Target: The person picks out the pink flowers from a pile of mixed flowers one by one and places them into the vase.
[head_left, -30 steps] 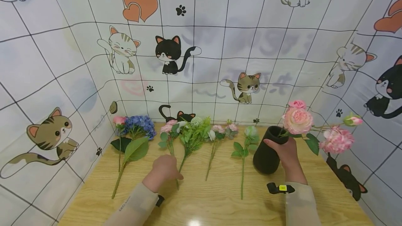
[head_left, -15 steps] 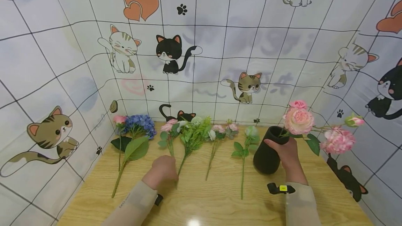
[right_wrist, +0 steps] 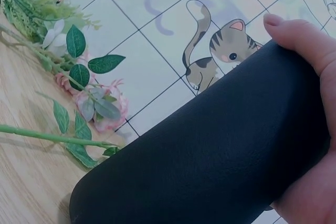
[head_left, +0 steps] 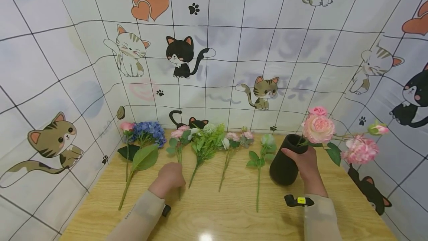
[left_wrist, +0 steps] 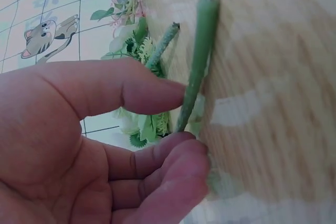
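Observation:
My left hand (head_left: 168, 177) pinches the green stem (left_wrist: 202, 35) of a small pink flower spray (head_left: 178, 133) low down. Its thumb and curled fingers meet around the stem in the left wrist view, with the cut end sticking out. My right hand (head_left: 308, 163) grips a black vase (head_left: 283, 164) near its neck, thumb on the near side. The vase leans a little to the right, its base on the table. A pink artificial flower branch (head_left: 318, 128) with several blooms stands in its mouth and hangs out to the right.
On the table (head_left: 214, 218) lie a blue hydrangea (head_left: 148, 134) with a pink bud beside it, a leafy green sprig (head_left: 205, 146), a pink-and-white spray (head_left: 232, 140) and a white rose (head_left: 267, 142). A cat-print cloth (head_left: 220, 47) stands behind and at both sides.
My left hand has shifted slightly left, and the pink spray's stem has moved left with it, away from the green sprig. My right hand and the vase have stayed in place.

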### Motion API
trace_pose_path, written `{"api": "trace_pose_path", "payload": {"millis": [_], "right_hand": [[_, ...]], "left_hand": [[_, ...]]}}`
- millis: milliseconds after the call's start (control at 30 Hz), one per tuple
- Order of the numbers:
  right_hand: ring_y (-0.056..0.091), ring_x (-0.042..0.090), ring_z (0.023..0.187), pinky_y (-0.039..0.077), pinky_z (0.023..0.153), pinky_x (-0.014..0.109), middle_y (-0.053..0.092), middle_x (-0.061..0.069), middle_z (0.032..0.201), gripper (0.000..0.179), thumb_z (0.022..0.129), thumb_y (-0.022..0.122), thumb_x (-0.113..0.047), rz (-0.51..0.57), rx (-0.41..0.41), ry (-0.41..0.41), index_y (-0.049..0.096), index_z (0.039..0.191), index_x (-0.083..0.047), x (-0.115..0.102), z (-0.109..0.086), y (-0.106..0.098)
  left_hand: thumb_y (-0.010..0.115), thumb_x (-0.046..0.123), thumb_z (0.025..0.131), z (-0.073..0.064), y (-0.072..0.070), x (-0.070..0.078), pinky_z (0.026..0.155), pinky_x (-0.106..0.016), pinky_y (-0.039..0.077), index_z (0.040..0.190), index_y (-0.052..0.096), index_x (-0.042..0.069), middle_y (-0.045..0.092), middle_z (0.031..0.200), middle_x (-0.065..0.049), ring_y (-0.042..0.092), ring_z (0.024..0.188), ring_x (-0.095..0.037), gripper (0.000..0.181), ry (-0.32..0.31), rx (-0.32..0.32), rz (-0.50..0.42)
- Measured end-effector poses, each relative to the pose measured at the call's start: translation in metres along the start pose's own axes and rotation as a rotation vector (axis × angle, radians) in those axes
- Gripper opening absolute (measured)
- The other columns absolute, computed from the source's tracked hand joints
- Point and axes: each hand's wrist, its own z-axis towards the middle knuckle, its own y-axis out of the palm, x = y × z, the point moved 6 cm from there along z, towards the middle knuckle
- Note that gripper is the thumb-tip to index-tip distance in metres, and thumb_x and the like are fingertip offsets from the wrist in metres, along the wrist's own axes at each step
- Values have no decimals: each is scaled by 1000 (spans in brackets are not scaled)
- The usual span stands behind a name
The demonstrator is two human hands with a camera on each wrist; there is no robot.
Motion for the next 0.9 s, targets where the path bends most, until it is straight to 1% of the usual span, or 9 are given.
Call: {"api": "trace_pose_path", "payload": {"millis": [133, 200, 300, 333, 400, 600, 667, 833, 900], "right_hand": [[59, -7, 102, 46, 91, 11, 58, -25, 111, 66, 91, 85, -15, 0, 5, 3, 51, 147, -4, 2, 0, 0], [59, -8, 101, 46, 90, 10, 58, -26, 109, 65, 91, 85, -14, 6, 4, 3, 52, 146, -3, 2, 0, 0], [59, -9, 100, 46, 90, 9, 58, -29, 107, 65, 91, 85, -13, 7, 0, 0, 52, 147, -2, 2, 0, 0], [59, -10, 100, 45, 90, 9, 58, -30, 106, 65, 91, 84, -13, 5, 0, -5, 53, 147, -2, 1, 0, 0], [59, -10, 100, 46, 90, 8, 58, -32, 105, 64, 91, 84, -12, 5, -4, -15, 53, 147, -1, 0, 1, -1], [62, -10, 98, 48, 87, 7, 62, -33, 101, 60, 89, 82, -5, 49, 4, -33, 56, 143, 2, 2, 2, -3], [62, -9, 98, 49, 87, 8, 63, -32, 102, 59, 89, 82, -3, 67, 4, -43, 56, 142, 3, 2, 2, -3], [62, -9, 100, 49, 87, 7, 63, -32, 105, 59, 91, 81, -4, 64, -8, -57, 55, 143, 2, 0, 1, 0], [61, -10, 101, 48, 88, 7, 62, -33, 105, 60, 91, 81, -5, 56, -8, -54, 55, 144, 1, 0, 1, 1]], "left_hand": [[79, 9, 79, 3, 1, -6, 57, -37, 33, 80, 63, 8, 63, 80, -10, 46, 65, -23, 16, 4, 20, -15], [76, 8, 78, 4, -2, -10, 55, -35, 35, 76, 63, 8, 66, 76, -12, 53, 61, -25, 14, 16, 41, -30], [72, 7, 77, 6, -7, -17, 53, -33, 36, 66, 56, 11, 63, 65, -10, 56, 53, -25, 19, 22, 79, -60], [70, 6, 76, 7, -9, -20, 52, -32, 36, 62, 50, 14, 59, 59, -9, 54, 49, -25, 26, 20, 87, -70], [69, 5, 75, 8, -12, -25, 52, -31, 37, 61, 47, 14, 55, 57, -7, 52, 47, -23, 27, 15, 102, -91], [66, 1, 82, 10, -17, -31, 50, -30, 38, 66, 52, 11, 56, 56, -6, 47, 43, -17, 23, 0, 49, -133], [63, -3, 85, 9, -18, -31, 48, -28, 34, 63, 46, 14, 46, 52, -2, 42, 41, -15, 32, 4, 34, -136], [56, -13, 87, 7, -23, -32, 53, -30, 29, 64, 42, 15, 36, 62, -1, 31, 53, -17, 39, 28, 29, -111], [57, -12, 88, 7, -27, -32, 58, -33, 31, 69, 48, 11, 42, 68, -4, 32, 60, -19, 32, 29, 33, -95]]}}
